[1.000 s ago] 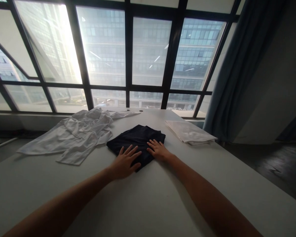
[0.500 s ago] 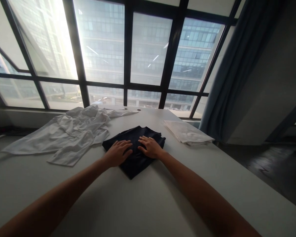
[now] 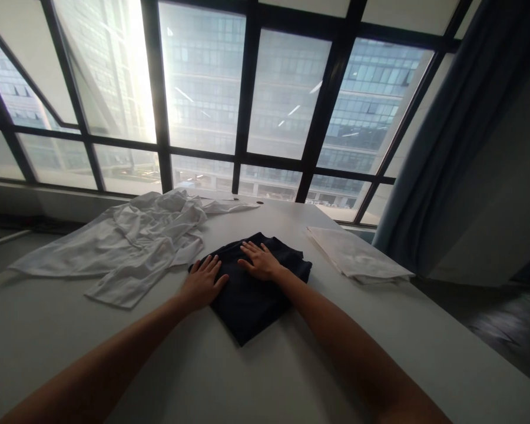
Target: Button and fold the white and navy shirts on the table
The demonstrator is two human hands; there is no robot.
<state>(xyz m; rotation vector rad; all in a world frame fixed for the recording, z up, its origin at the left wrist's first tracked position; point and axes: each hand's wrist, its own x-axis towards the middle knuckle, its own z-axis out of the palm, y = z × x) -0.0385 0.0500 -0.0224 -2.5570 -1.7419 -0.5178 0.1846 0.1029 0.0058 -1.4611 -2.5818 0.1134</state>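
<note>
A dark navy folded garment (image 3: 251, 300) lies flat on the white table (image 3: 212, 377), one corner pointing toward me. My left hand (image 3: 202, 284) rests on its left edge, fingers spread out. Higher up, on the middle of the cloth, my right hand (image 3: 260, 261) lies flat with its fingers stretched. Neither hand grips the fabric. To the left a white shirt (image 3: 132, 235) is spread in loose wrinkles. A white folded cloth (image 3: 357, 256) sits to the right of the dark garment.
Large windows with black frames (image 3: 242, 88) stand behind the table. A blue curtain (image 3: 424, 147) hangs at the right. The table's right edge runs diagonally toward me, and dark floor with a blurred shiny thing (image 3: 499, 321) shows beyond it.
My left hand has slid to the garment's left edge, and my right hand has shifted a little left across the cloth. The view has turned slightly.
</note>
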